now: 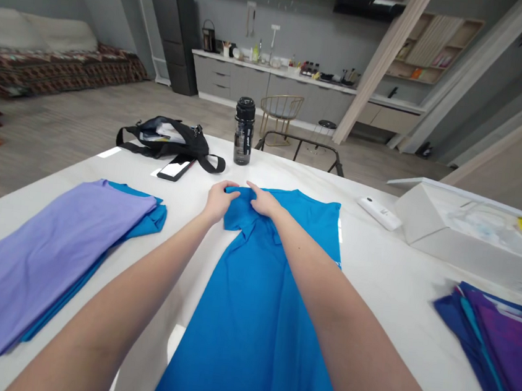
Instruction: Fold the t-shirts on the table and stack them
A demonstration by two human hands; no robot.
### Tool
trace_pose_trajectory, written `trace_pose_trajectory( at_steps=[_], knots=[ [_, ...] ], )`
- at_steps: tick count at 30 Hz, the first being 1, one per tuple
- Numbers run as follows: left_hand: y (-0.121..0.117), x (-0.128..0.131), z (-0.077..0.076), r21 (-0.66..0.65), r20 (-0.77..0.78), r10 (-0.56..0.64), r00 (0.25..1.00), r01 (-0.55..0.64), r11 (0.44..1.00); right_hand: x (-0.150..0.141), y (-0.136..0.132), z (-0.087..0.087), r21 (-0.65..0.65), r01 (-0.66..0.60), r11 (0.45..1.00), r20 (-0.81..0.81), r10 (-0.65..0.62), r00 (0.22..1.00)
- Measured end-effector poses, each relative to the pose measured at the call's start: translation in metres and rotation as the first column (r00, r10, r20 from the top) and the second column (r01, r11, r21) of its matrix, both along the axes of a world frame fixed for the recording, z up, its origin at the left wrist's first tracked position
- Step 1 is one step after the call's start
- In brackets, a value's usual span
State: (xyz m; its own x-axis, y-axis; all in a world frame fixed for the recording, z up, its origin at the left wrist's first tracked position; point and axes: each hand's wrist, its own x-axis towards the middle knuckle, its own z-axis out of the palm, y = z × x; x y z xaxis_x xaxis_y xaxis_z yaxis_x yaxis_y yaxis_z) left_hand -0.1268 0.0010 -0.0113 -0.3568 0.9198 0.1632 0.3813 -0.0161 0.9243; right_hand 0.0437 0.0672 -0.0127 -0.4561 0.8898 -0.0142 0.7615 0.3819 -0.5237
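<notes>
blue shirt (250,294) lies mid-table (383,277). likely light, limp, slightly slippery; take it at sleeve (237,217) hem + shoulder, 2 points. left hand (218,203) pinches sleeve edge; right hand (266,203) on cloth, index extended, can't tell if pinching.

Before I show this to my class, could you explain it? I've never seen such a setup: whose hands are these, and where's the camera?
There is no machine here: these are a person's bare hands. The single picture comes from a camera worn on their head, looking forward and down.

The left hand and right hand touch the far end of a blue garment; how firmly they grip, I cannot tell.

Also on the white table: a lavender garment, black bag, bottle and open box.
</notes>
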Motion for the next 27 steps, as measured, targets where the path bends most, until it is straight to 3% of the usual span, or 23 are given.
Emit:
trace_pose_trajectory(
  at_steps=[4,7,10,12,14,17,20,22,24,25,27],
  knots=[
    [-0.005,0.01,0.013,0.107,0.023,0.066,0.998,-0.068,0.992,-0.009,0.004,0.003,0.055,0.013,0.998,-0.047,-0.01,0.999],
    [-0.004,0.029,0.033,0.165,0.07,0.064,0.995,-0.075,0.984,-0.005,0.001,0.01,-0.003,0.12,0.993,-0.279,-0.116,0.953],
    [0.002,0.06,0.055,0.208,0.152,-0.02,0.988,-0.012,0.978,0.007,-0.006,0.022,-0.234,0.156,0.96,-0.584,-0.267,0.767],
    [0.005,0.086,0.07,0.174,0.245,-0.114,0.963,0.072,0.982,0.019,-0.012,0.033,-0.397,0.092,0.913,-0.71,-0.369,0.6],
    [0.007,0.115,0.082,0.113,0.356,-0.199,0.913,0.169,0.979,0.036,-0.016,0.044,-0.53,-0.026,0.848,-0.76,-0.461,0.458],
    [0.009,0.155,0.091,0.071,0.471,-0.283,0.835,0.283,0.956,0.072,-0.024,0.056,-0.655,-0.179,0.734,-0.747,-0.591,0.305],
    [0.01,0.185,0.083,0.042,0.515,-0.402,0.757,0.446,0.894,0.114,-0.036,0.054,-0.72,-0.222,0.657,-0.693,-0.693,0.196],
    [0.012,0.194,0.068,-0.006,0.471,-0.483,0.738,0.55,0.835,0.139,-0.048,0.045,-0.747,-0.203,0.633,-0.664,-0.724,0.187],
    [0.016,0.195,0.048,-0.061,0.271,-0.538,0.798,0.572,0.818,0.157,-0.059,0.032,-0.762,-0.076,0.643,-0.638,-0.724,0.262],
    [0.019,0.191,0.038,-0.077,0.095,-0.535,0.84,0.542,0.837,0.163,-0.064,0.024,-0.75,0.044,0.659,-0.612,-0.719,0.33],
    [0.025,0.181,0.02,-0.099,-0.302,-0.503,0.81,0.498,0.861,0.17,-0.069,0.01,-0.668,0.305,0.679,-0.528,-0.721,0.449]
  ],
)
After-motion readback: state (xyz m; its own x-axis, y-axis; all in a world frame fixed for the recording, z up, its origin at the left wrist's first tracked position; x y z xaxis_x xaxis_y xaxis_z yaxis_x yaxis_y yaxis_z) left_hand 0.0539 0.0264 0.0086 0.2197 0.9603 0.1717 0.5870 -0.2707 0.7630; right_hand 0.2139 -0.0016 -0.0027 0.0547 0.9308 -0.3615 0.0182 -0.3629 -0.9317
